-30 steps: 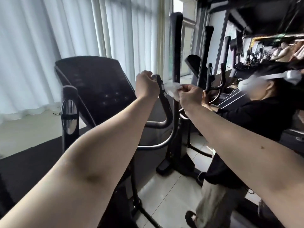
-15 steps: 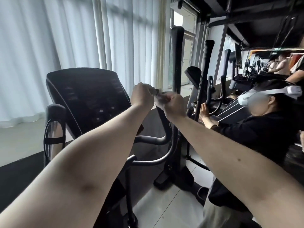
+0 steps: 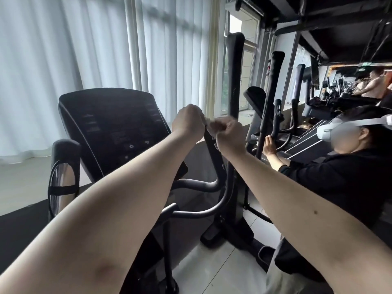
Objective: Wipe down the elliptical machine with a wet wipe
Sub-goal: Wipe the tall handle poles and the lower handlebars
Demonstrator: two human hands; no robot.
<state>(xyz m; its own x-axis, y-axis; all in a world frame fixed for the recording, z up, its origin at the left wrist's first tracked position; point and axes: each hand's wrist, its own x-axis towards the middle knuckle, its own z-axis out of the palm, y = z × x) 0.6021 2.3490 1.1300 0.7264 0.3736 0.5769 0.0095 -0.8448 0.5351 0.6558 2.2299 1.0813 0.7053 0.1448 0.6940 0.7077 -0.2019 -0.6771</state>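
Both hands meet at the top of the black curved handlebar [image 3: 210, 145] of the black elliptical machine [image 3: 114, 124]. The left hand [image 3: 187, 122] has its fingers curled round the bar's tip. At its 3 o'clock the right hand [image 3: 230, 134] pinches the crumpled white wet wipe [image 3: 212, 126]. The blurred wipe is bunched between the two fists, just above the bar.

White full-height curtains [image 3: 63, 49] cover the left wall and pass diffuse daylight. A tall framed window [image 3: 244, 60] stands uncovered just right of them. The floor [image 3: 222, 272] is pale glossy tile, and a black mat [image 3: 17, 225] lies at left. The ceiling [image 3: 339, 22] is dark. Further exercise machines [image 3: 273, 92] stand in a row at right.
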